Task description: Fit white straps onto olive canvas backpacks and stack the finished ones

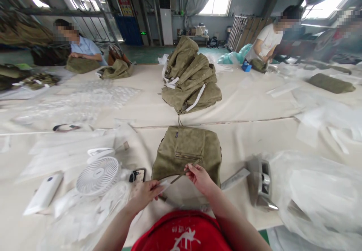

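An olive-green bag lies flat on the table in front of me, a zipped pocket across its face. A thin olive strap runs between my two hands over the bag's near edge. My right hand pinches the strap's upper end close to the pocket zip. Lower and to the left, my left hand is closed on the strap's other end, together with a small piece of white, translucent material. A phone lies just beyond my left hand.
A white fan and a white box-shaped device are on the left. A metal tape dispenser and clear plastic bags lie right. Stacked olive bags stand ahead. Co-workers handle bags across the table.
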A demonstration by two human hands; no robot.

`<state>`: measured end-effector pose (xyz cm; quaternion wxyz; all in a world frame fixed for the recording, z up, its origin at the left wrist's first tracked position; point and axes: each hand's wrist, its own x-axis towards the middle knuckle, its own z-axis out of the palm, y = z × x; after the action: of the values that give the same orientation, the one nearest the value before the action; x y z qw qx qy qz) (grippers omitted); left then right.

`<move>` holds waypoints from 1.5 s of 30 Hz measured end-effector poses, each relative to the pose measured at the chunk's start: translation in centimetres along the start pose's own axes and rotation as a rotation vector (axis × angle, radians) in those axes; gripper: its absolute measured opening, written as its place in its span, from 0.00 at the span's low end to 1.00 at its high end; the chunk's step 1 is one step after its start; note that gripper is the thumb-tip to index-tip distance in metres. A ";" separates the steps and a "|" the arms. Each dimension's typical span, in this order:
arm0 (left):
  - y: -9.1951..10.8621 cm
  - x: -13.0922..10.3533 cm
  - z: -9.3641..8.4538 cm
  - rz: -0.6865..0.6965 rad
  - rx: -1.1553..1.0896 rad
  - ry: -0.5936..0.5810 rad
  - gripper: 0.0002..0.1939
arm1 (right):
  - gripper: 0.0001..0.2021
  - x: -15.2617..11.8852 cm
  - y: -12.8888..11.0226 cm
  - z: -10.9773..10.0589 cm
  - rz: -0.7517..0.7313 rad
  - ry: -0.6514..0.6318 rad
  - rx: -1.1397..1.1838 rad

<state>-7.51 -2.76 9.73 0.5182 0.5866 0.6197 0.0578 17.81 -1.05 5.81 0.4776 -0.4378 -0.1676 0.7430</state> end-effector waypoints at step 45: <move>6.1 7.3 3.7 0.227 0.206 -0.003 0.24 | 0.21 1.2 1.5 -1.4 0.066 0.155 -0.141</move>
<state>0.82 2.85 8.04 0.4464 0.7031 0.5512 0.0512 17.85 -0.97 3.41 0.4323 -0.5318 -0.1678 0.7086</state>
